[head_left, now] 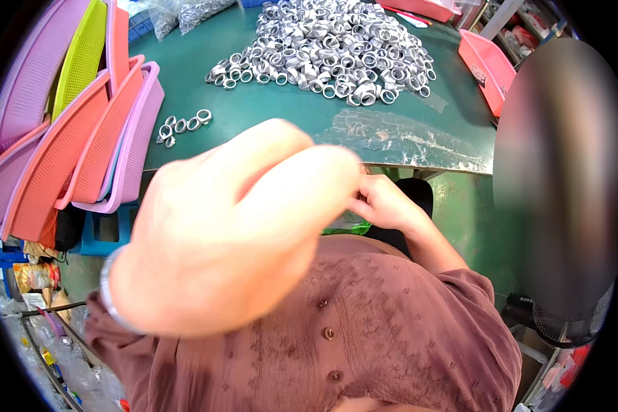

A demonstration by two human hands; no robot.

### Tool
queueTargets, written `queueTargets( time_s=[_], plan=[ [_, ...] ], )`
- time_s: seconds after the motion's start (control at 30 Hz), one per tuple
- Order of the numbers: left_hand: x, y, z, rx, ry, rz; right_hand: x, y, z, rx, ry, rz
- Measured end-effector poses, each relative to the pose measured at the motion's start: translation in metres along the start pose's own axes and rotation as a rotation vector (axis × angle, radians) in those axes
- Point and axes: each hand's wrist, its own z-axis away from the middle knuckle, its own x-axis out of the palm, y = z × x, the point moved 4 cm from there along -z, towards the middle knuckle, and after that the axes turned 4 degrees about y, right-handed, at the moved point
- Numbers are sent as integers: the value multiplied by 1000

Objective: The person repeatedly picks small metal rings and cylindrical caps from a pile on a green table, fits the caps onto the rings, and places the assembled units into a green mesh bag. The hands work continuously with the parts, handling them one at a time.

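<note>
My left hand (233,226) is raised close in front of me, large in the view and slightly blurred, with its fingers curled closed. Its fingertips are turned away, and whatever they may hold is hidden. Just past it, by the table's front edge, my right hand (384,202) has its fingers bent together, partly covered by the left. I cannot make out anything in it. Beyond the hands, a big pile of silvery metal rings (329,51) lies on the green table (254,113). Several loose rings (180,126) sit apart from it, to the left.
Pink, purple and green plastic baskets (62,165) lean stacked at the left edge. A pink tray (487,69) stands at the right, and clear plastic bags (185,15) lie at the back left. A blue stool (105,230) is under the baskets.
</note>
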Motion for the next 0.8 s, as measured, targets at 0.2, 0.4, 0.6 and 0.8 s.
queueTargets(
  time_s=[0.2,0.4,0.6,0.8],
  plan=[
    [-4,38,-26,18,-212,-136,-4,-10,0,88,-64,-22],
    [-8,57,-11,61,-283,-223,-2,-7,5,95,-107,1],
    [-22,60,-3,81,-326,-264,-7,-4,11,128,-77,31],
    [-19,61,-10,53,-302,-316,-3,-4,15,161,-93,19]
  ],
)
